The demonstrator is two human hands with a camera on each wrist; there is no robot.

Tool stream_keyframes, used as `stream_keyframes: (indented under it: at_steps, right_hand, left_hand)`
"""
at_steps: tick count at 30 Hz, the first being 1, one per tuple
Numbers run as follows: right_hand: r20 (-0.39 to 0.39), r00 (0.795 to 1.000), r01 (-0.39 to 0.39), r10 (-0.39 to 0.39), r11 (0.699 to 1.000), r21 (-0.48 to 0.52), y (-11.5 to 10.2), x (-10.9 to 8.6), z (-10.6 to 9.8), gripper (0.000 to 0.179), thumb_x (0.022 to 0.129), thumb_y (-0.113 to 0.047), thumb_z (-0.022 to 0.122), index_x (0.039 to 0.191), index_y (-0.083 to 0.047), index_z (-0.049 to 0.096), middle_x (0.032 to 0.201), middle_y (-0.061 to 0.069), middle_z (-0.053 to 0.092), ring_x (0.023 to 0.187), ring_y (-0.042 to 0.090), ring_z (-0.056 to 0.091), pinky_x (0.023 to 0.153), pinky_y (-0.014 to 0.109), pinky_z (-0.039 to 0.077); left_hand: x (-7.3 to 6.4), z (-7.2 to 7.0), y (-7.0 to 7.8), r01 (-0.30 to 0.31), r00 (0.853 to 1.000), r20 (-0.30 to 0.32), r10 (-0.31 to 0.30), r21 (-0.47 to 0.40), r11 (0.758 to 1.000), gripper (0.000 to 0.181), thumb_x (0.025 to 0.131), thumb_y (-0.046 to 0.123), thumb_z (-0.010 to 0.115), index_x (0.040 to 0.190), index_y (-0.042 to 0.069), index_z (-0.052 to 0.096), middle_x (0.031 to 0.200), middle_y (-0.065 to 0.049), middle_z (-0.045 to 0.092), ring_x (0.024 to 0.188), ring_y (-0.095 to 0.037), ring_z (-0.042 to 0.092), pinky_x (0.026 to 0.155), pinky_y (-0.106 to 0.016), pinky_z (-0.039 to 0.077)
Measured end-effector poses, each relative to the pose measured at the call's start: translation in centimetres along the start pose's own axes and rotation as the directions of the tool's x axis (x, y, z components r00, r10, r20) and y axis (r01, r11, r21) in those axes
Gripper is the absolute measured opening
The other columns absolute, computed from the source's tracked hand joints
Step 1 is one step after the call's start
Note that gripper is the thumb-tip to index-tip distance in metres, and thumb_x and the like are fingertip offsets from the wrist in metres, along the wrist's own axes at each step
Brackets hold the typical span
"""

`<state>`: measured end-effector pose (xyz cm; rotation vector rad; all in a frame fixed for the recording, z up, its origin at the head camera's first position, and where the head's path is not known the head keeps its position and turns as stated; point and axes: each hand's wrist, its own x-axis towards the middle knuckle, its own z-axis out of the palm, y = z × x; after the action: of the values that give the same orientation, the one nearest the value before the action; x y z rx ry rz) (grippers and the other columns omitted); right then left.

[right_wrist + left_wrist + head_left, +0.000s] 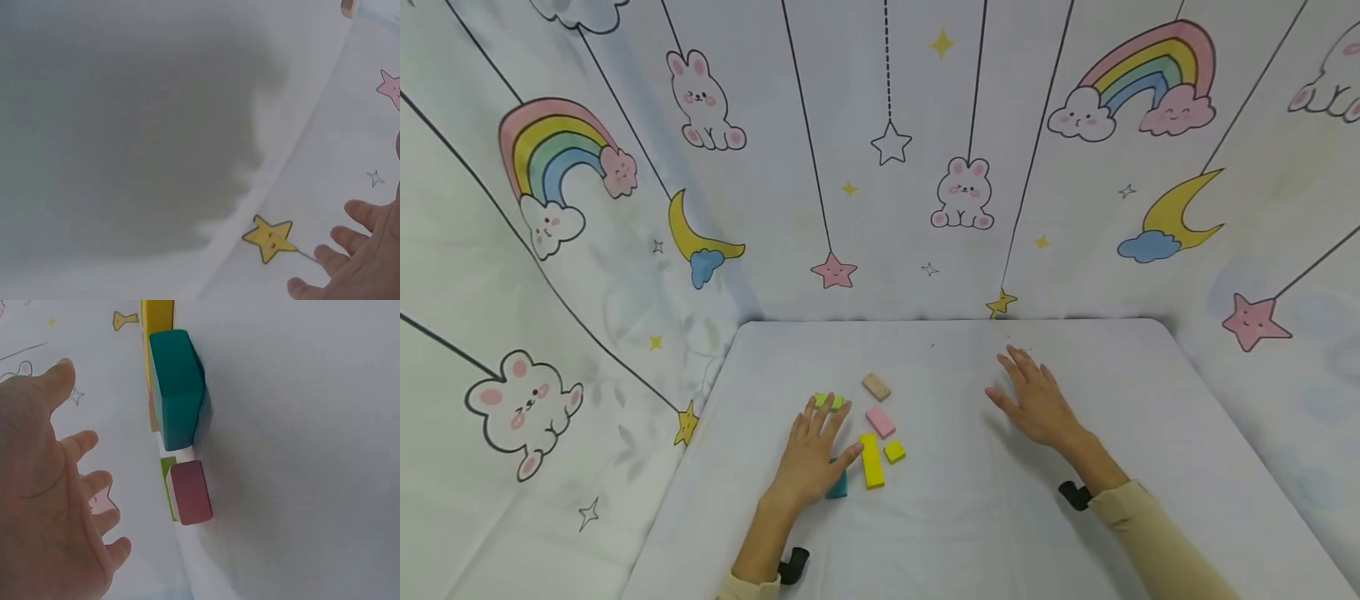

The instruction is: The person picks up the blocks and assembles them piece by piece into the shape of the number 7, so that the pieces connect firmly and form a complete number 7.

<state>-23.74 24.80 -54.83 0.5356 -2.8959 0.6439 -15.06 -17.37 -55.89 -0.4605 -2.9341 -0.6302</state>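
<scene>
My left hand [808, 458] hovers with spread fingers over several toy blocks, holding none. Its fingertips overlap a lime green block [829, 402] in the head view, and a teal block [837, 483] is partly hidden beneath the thumb side. In the left wrist view the teal block [178, 387] stands near a dusky pink block [192, 492], which the hand hides from the head view. To the right of that hand lie a long yellow block [872, 461], a small yellow block [894, 452], a pink block [881, 420] and a plain wooden block [876, 387]. My right hand [1037, 404] is raised, fingers apart, nothing in it.
A white-covered table [955, 517] carries the blocks. Behind and beside it hangs a white cloth [880, 217] printed with rabbits, rainbows, moons and stars. A black wrist device [1075, 496] sits by the right sleeve, another [793, 567] by the left.
</scene>
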Motion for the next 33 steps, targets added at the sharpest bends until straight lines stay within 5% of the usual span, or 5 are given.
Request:
stream_keyframes:
  at_steps: [14, 24, 33]
  right_hand:
    - [0.029, 0.998, 0.064, -0.064, 0.998, 0.000, -3.1, 1.0, 1.9, 0.078, 0.106, -0.058, 0.049, 0.163, -0.008, 0.033, 0.172, 0.015, 0.020, 0.159, 0.037, 0.015, 0.121, 0.066, 0.014]
    - [0.083, 0.990, 0.113, -0.112, 0.994, -0.011, -5.1, 1.4, 3.1, 0.075, 0.104, -0.053, 0.058, 0.161, -0.009, 0.038, 0.170, 0.012, 0.027, 0.158, 0.032, 0.019, 0.123, 0.060, 0.018]
    - [0.127, 0.980, 0.151, -0.150, 0.989, 0.007, -6.4, 1.9, 4.4, 0.073, 0.103, -0.057, 0.056, 0.159, -0.012, 0.044, 0.168, 0.007, 0.034, 0.156, 0.030, 0.027, 0.121, 0.055, 0.027]
  left_hand:
    - [-1.0, 1.4, 0.3, -0.021, 1.000, -0.019, 0.021, -0.022, 1.000, 0.073, 0.101, 0.054, 0.061, 0.160, 0.016, 0.043, 0.168, -0.018, 0.030, 0.155, -0.049, 0.019, 0.119, -0.068, 0.019]
    - [-1.5, 2.4, -0.2, 0.009, 1.000, 0.017, -0.009, -0.010, 1.000, 0.077, 0.101, 0.064, 0.053, 0.164, 0.025, 0.036, 0.172, -0.012, 0.023, 0.159, -0.039, 0.009, 0.122, -0.064, 0.015]
    - [-1.8, 3.1, -0.4, -0.003, 1.000, 0.028, 0.002, 0.028, 1.000, 0.076, 0.100, 0.064, 0.054, 0.163, 0.025, 0.039, 0.172, -0.011, 0.024, 0.158, -0.041, 0.014, 0.121, -0.064, 0.019]
